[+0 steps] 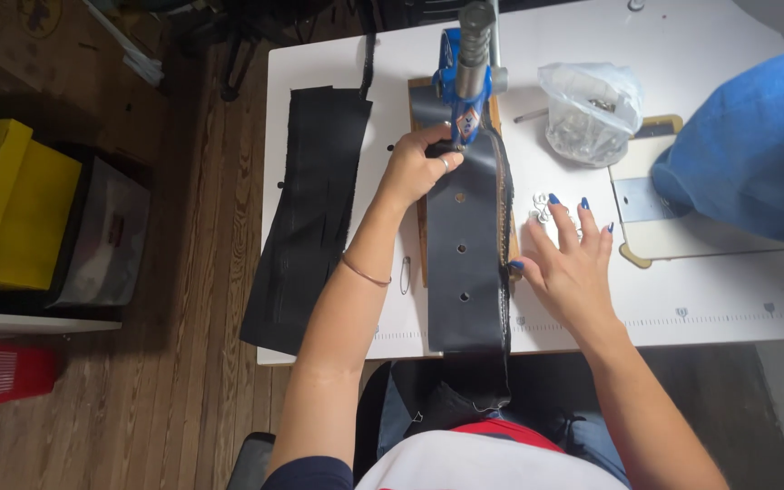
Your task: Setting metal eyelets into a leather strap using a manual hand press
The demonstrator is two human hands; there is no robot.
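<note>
Near the middle of the white tabletop (700, 299), I see a long black punched strip (465, 263) running from the blue hand press (466, 77) at the far side toward the near edge, where its end droops off into the lap. My left hand (415, 168) has its fingers closed, pinching the strip's far end right under the press head. My right hand (569, 263) lies flat with fingers spread, thumb touching the strip's right edge, fingertips beside a few loose metal eyelets (542, 207). A clear bag of hardware (592, 109) sits toward the far right, and a stack of black strips (310, 209) lies along the left edge. I judge the strip light, limp and fairly smooth, so it would slide easily; holding it near the punch point and pressing flat along an edge looks the safest grip.
</note>
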